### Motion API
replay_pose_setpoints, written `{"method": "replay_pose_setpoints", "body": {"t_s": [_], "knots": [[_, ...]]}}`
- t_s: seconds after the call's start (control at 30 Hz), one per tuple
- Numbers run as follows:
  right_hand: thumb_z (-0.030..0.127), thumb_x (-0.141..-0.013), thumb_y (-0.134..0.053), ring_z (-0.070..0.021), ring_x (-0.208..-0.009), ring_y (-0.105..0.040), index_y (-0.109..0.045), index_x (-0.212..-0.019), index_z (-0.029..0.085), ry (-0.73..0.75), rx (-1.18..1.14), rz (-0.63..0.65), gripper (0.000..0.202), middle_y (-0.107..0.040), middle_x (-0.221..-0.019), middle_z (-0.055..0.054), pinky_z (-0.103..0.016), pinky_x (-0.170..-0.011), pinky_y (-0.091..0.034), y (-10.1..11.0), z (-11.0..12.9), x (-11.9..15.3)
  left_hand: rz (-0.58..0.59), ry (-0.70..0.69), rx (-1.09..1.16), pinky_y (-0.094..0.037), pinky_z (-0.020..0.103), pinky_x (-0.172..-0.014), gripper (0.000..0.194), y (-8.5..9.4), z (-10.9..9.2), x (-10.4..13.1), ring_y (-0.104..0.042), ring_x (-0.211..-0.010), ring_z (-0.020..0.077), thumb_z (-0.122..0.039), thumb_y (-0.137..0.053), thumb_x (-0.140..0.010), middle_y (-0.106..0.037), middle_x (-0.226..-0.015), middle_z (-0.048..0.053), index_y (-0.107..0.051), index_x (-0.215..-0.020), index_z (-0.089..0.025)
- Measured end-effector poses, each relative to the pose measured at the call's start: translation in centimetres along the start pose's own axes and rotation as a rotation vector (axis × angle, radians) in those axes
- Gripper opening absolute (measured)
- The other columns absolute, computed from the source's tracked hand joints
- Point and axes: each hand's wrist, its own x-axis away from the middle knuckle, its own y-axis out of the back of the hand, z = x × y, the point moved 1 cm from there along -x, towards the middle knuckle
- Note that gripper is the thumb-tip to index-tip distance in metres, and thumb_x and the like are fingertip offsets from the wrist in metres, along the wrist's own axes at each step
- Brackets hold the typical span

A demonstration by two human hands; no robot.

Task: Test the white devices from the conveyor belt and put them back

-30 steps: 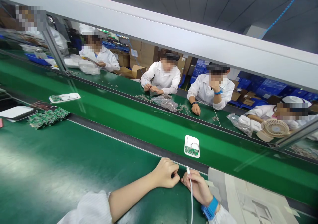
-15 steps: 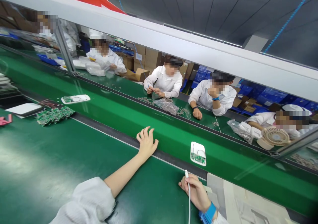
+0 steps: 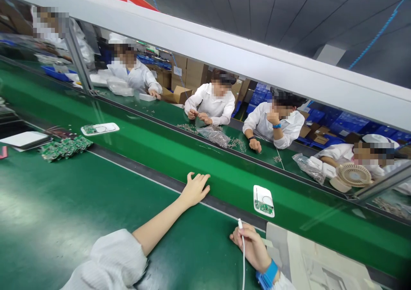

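My left hand [image 3: 195,190] lies over the near edge of the green conveyor belt [image 3: 154,153], fingers spread, with nothing in it. At the lower right my right hand [image 3: 252,243] is closed around a white cable [image 3: 243,255], its plug end pointing up. Just beyond that hand, a white casing [image 3: 262,192] with a green circuit board inside rests on the belt. Another white casing [image 3: 109,128], also holding a board, lies on the belt farther left.
A pile of green circuit boards [image 3: 66,147] sits at left beside stacked flat panels [image 3: 24,139]. A pale fixture [image 3: 305,255] stands at lower right. Beyond the belt, several co-workers sit behind a framed clear partition; a bag of small parts [image 3: 214,136] and a fan [image 3: 354,174] are there.
Both casings have shifted right along the belt. My left hand has moved slightly right, its fingers flatter. My right hand keeps its hold on the cable.
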Motion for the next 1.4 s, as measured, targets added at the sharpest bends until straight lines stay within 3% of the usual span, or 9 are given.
{"method": "replay_pose_setpoints", "body": {"t_s": [0.17, 0.6, 0.7, 0.83, 1.13, 1.4], "knots": [[0.019, -0.074, -0.058, -0.0122, -0.05, -0.041, -0.059, -0.048, 0.015, -0.002, 0.008, 0.01, 0.026, -0.048, -0.045, 0.001, -0.037, -0.078, -0.037, 0.0, 0.0, 0.0, 0.063, -0.072, 0.045, -0.022, 0.045, -0.092, 0.021, 0.0, -0.1, -0.1, -0.049, -0.081, 0.019, -0.025, -0.038, -0.086, -0.057, -0.078, 0.004, -0.057, -0.08, -0.018], [0.014, -0.074, -0.055, -0.0115, -0.048, -0.039, -0.06, -0.051, 0.015, 0.0, -0.038, 0.003, 0.023, -0.049, -0.045, 0.001, -0.037, -0.077, -0.038, 0.3, -0.2, 0.0, 0.057, -0.058, 0.055, -0.023, 0.046, -0.092, 0.023, 0.1, -0.2, -0.1, -0.049, -0.08, 0.0179, -0.024, -0.04, -0.085, -0.054, -0.074, 0.002, -0.057, -0.071, -0.017], [0.014, -0.075, -0.055, -0.0116, -0.049, -0.039, -0.059, -0.051, 0.014, -0.004, -0.037, 0.004, 0.024, -0.049, -0.045, 0.001, -0.037, -0.077, -0.038, 0.3, -0.2, -0.1, 0.014, -0.038, 0.037, -0.024, 0.048, -0.091, 0.022, 0.3, -0.3, -0.1, -0.046, -0.096, 0.0228, -0.026, -0.045, -0.084, -0.057, -0.089, 0.006, -0.056, -0.066, -0.017], [0.014, -0.075, -0.054, -0.0119, -0.049, -0.04, -0.059, -0.051, 0.014, -0.002, -0.031, 0.013, 0.025, -0.049, -0.045, 0.0, -0.037, -0.076, -0.038, 0.3, -0.2, -0.2, -0.033, -0.021, 0.003, -0.024, 0.051, -0.09, 0.024, 0.6, -0.5, -0.1, -0.035, -0.113, 0.0304, -0.028, -0.049, -0.081, -0.048, -0.119, 0.009, -0.058, -0.062, -0.017], [0.013, -0.076, -0.053, -0.0112, -0.049, -0.04, -0.06, -0.053, 0.013, -0.001, -0.044, 0.02, 0.024, -0.049, -0.045, 0.001, -0.036, -0.077, -0.038, 0.6, -0.4, -0.1, -0.059, -0.008, 0.03, -0.025, 0.054, -0.091, 0.03, 0.7, -0.6, 0.0, -0.032, -0.117, 0.0334, -0.027, -0.05, -0.081, -0.041, -0.133, 0.004, -0.062, -0.055, -0.018], [0.013, -0.076, -0.053, -0.0115, -0.049, -0.04, -0.059, -0.051, 0.014, 0.003, -0.035, 0.028, 0.025, -0.05, -0.046, 0.0, -0.037, -0.077, -0.037, 0.5, -0.3, -0.2, -0.025, -0.047, 0.042, -0.016, 0.059, -0.096, 0.032, 1.0, -1.1, -0.1, -0.021, -0.127, 0.0347, -0.027, -0.05, -0.082, -0.027, -0.143, -0.002, -0.066, -0.055, -0.02]]}}
